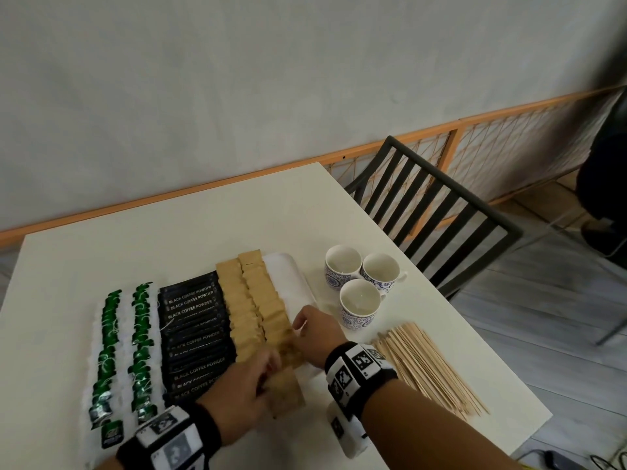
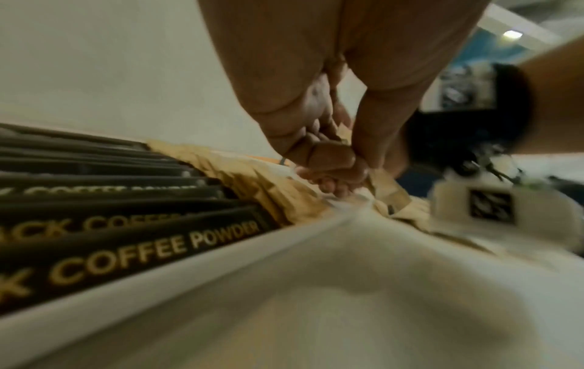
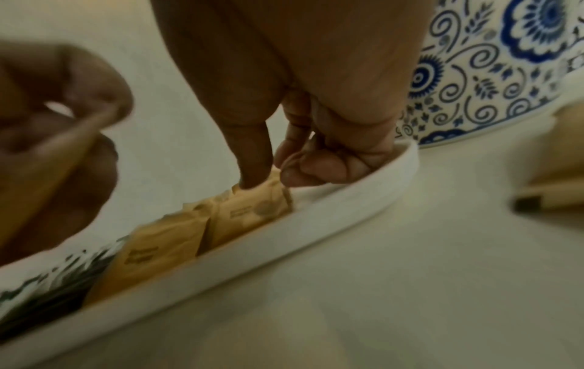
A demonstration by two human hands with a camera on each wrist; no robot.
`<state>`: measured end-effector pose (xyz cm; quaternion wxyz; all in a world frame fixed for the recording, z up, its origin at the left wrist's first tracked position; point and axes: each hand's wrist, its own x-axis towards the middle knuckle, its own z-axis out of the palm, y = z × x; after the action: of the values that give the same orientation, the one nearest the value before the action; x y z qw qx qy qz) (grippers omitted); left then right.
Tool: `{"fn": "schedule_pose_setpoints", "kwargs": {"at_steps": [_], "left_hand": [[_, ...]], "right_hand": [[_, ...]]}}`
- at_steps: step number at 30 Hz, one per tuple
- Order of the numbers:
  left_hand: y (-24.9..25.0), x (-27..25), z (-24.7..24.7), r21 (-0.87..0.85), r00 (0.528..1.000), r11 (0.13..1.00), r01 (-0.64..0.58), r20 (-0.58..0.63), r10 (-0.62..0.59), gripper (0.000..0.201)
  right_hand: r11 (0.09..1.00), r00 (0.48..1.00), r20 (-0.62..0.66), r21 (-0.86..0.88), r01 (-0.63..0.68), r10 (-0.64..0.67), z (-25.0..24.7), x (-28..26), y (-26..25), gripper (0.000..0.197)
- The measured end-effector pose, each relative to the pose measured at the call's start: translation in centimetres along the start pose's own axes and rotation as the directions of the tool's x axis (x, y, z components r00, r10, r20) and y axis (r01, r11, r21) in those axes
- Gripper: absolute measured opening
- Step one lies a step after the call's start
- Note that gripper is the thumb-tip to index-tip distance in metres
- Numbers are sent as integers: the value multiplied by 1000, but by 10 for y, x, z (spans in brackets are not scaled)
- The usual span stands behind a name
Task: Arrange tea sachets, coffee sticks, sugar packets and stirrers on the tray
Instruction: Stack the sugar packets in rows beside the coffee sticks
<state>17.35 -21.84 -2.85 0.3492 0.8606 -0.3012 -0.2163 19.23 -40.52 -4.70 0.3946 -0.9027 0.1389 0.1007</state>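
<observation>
A white tray [image 1: 288, 276] carries two columns of green tea sachets [image 1: 125, 351], a block of black coffee sticks [image 1: 193, 327] and two columns of brown sugar packets [image 1: 251, 300]. My left hand [image 1: 251, 378] pinches a few brown sugar packets [image 1: 286, 391] over the tray's near edge; its curled fingers [image 2: 328, 162] show in the left wrist view. My right hand [image 1: 314, 330] sits at the near end of the right sugar column. There its thumb and curled fingers [image 3: 316, 169] pinch the top of a sugar packet [image 3: 252, 212] just inside the tray rim [image 3: 316, 224].
Wooden stirrers [image 1: 427, 364] lie in a loose pile on the table right of the tray. Three blue-patterned cups [image 1: 359, 300] stand behind them, one close to my right hand [image 3: 489, 75]. A black slatted chair [image 1: 434, 212] stands at the table's far right edge.
</observation>
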Motion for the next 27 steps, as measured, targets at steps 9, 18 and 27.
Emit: {"fn": "schedule_pose_setpoints", "kwargs": {"at_steps": [9,18,27], "left_hand": [[8,7,-24,-244,972,957,156,-133,-192,30],[12,10,-19,-192,916,966,174,-329,-230,23],[1,-5,-20,-73,924,977,201,-317,-213,27]], "right_hand": [[978,923,324,42,206,-209,-14,-27,-3,42],[988,969,217,-73,136,-117,-18,-24,2,48],[953,984,181,-298,53,1,-13,-24,-5,38]]}}
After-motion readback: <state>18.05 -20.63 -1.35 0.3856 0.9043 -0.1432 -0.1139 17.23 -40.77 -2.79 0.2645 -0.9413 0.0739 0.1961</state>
